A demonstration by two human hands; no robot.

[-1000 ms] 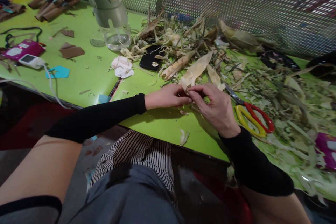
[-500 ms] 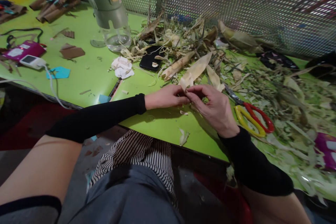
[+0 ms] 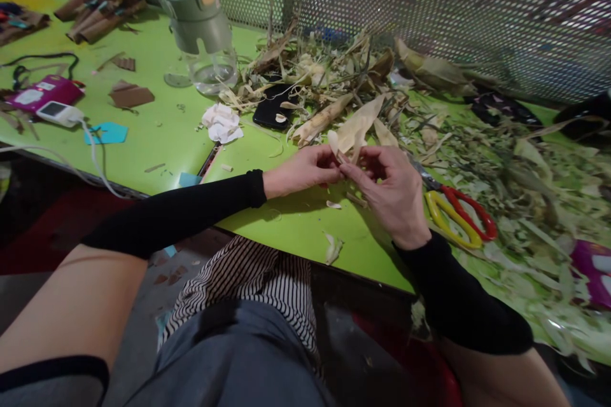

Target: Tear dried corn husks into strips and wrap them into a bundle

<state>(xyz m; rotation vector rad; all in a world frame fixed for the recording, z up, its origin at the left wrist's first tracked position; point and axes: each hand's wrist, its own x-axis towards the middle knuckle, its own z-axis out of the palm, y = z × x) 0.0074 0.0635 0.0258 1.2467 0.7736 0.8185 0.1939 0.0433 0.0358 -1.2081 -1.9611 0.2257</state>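
A pale dried corn husk [image 3: 361, 121] stands up from between my two hands, its broad end pinched and its tip pointing away from me. My left hand [image 3: 308, 172] grips the husk's lower left edge between thumb and fingers. From the other side my right hand [image 3: 394, 194] pinches the same lower end, and the fingertips of both hands nearly meet. Just beyond lies a rolled, brownish husk piece [image 3: 322, 121]. To the right of my right hand rest scissors [image 3: 453, 216] with one red and one yellow handle. Small husk scraps [image 3: 333, 248] lie nearer me.
A heap of shredded husk [image 3: 515, 184] covers the table's right side. A black phone [image 3: 274, 108], crumpled tissue [image 3: 222, 123] and water bottle [image 3: 205, 44] stand or lie beyond my left hand. Brown rolls [image 3: 102, 9] and a purple device [image 3: 48, 92] are farther left. A perforated screen [image 3: 382, 0] runs behind.
The husk's lower end has been folded or spread more between my fingers, and a curled flap now shows at its left. My right hand has turned slightly and its fingers have lifted a little.
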